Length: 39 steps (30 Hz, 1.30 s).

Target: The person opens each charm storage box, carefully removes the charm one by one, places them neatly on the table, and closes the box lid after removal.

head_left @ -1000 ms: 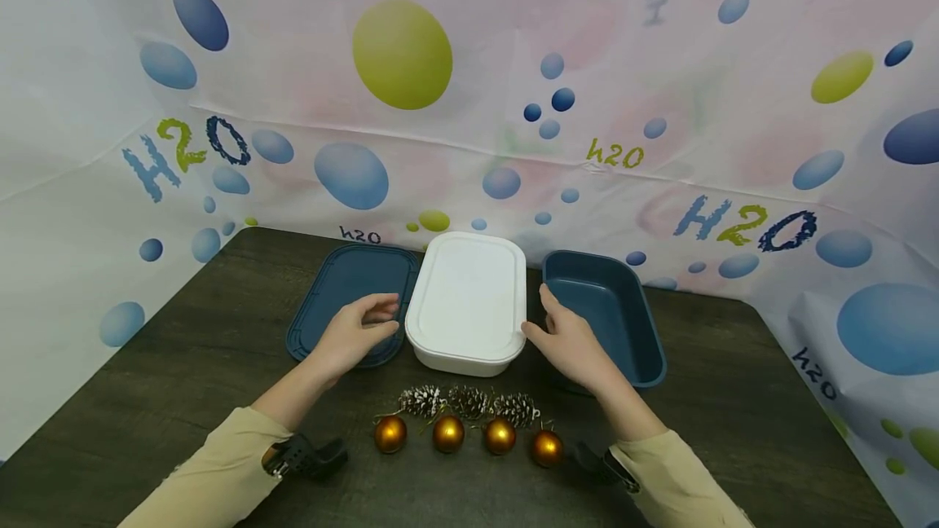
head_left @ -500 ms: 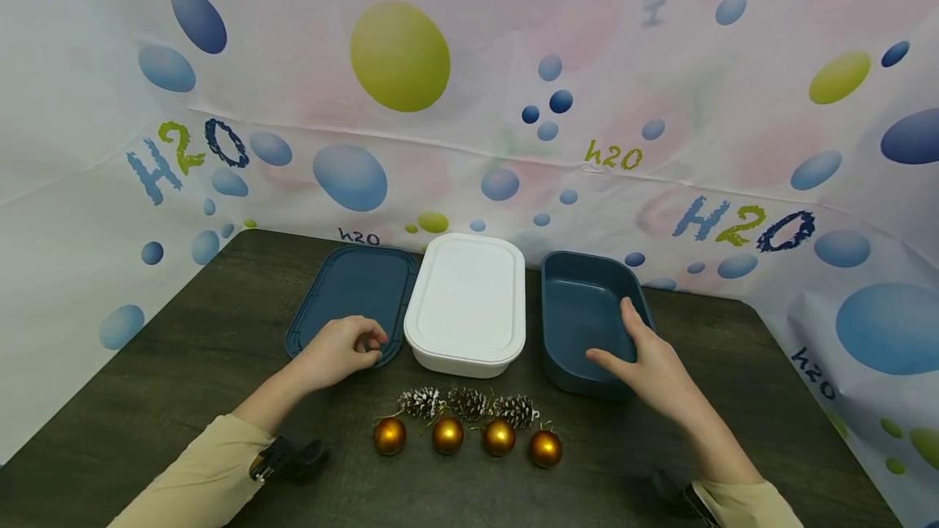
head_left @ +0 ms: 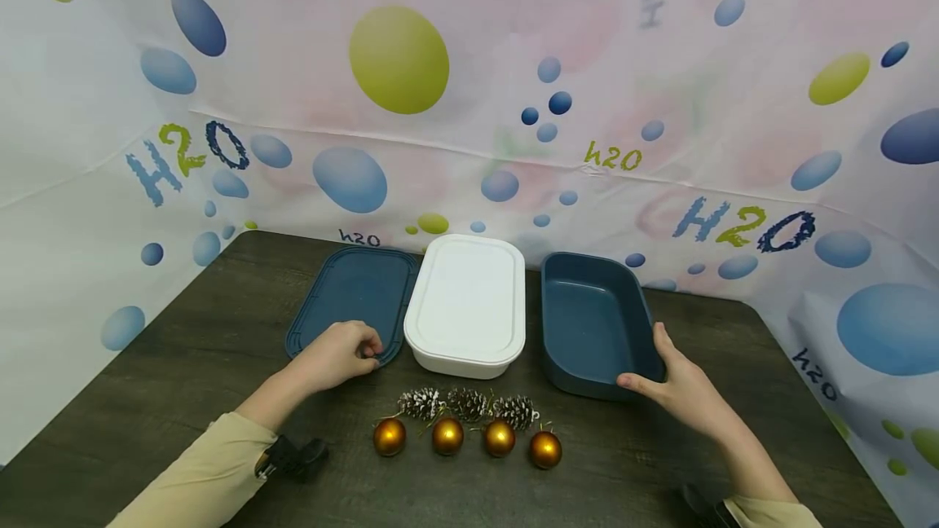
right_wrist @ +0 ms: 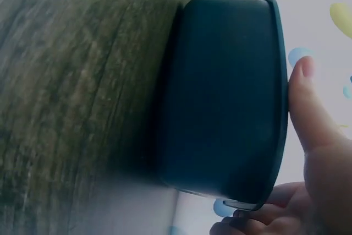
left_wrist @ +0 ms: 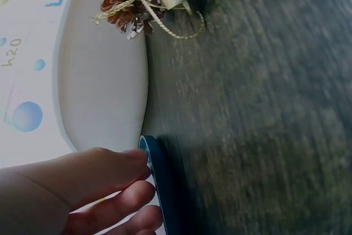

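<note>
A dark blue lid point(head_left: 359, 292) lies flat at the left. My left hand point(head_left: 333, 357) is at its near right corner, thumb and bent fingertips touching the lid's rim point(left_wrist: 157, 169) in the left wrist view. No firm hold shows there. A white box with a white lid point(head_left: 465, 296) stands in the middle. To its right is an open dark blue food container point(head_left: 590, 324). My right hand point(head_left: 685, 389) spans the container's near right corner, thumb by the front rim and fingers along the right side. In the right wrist view the hand point(right_wrist: 324, 174) is at the container's rim.
In front of the white box are several pine cones point(head_left: 467, 403) in a row. Several orange-gold baubles point(head_left: 448, 436) line up nearer to me. Everything stands on a dark wooden table point(head_left: 176, 349). A patterned curtain point(head_left: 469, 104) rises behind the table.
My right hand has moved right, from the white box's side across the blue container to its near right corner. My left hand has come slightly nearer and left, down to the blue lid's corner.
</note>
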Each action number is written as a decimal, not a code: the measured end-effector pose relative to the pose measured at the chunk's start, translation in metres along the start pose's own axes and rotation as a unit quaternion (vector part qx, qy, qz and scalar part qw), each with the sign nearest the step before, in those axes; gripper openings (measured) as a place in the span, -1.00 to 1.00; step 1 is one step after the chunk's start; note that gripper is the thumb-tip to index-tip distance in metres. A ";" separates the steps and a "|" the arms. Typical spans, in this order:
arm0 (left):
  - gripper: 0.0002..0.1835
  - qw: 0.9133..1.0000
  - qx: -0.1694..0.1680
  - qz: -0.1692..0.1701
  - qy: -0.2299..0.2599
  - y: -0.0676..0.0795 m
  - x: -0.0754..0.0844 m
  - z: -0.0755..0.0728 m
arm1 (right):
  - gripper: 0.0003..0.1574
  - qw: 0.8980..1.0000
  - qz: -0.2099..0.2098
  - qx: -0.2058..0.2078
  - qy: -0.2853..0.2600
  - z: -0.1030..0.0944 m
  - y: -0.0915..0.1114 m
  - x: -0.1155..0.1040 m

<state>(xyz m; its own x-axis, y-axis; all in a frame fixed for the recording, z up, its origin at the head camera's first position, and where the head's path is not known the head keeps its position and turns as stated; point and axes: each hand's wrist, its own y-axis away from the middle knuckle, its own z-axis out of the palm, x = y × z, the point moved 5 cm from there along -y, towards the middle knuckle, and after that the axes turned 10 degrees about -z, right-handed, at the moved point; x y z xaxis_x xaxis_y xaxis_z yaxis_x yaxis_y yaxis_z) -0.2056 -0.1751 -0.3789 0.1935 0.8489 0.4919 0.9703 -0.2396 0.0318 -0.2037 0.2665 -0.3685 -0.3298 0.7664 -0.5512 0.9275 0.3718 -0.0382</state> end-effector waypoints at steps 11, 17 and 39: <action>-0.83 0.999 0.000 -0.017 -0.034 -0.001 0.003 0.003 | 0.40 1.000 0.008 0.010 -0.014 0.006 0.001 0.005; -0.83 0.998 0.008 -0.025 -0.052 -0.002 0.005 0.005 | 0.39 0.999 0.011 0.014 -0.027 0.007 0.003 0.006; -0.77 0.980 0.165 0.028 -0.110 0.003 0.016 -0.004 | 0.37 0.999 0.016 0.018 -0.041 0.008 0.003 0.006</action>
<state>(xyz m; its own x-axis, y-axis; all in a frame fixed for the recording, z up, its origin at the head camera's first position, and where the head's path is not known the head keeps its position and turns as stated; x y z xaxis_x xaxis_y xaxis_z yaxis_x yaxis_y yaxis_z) -0.2000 -0.1640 -0.3673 0.2384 0.9286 0.2844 0.9447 -0.1538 -0.2898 -0.2017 0.2678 -0.3784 -0.2855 0.7316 -0.6190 0.9438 0.3268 -0.0491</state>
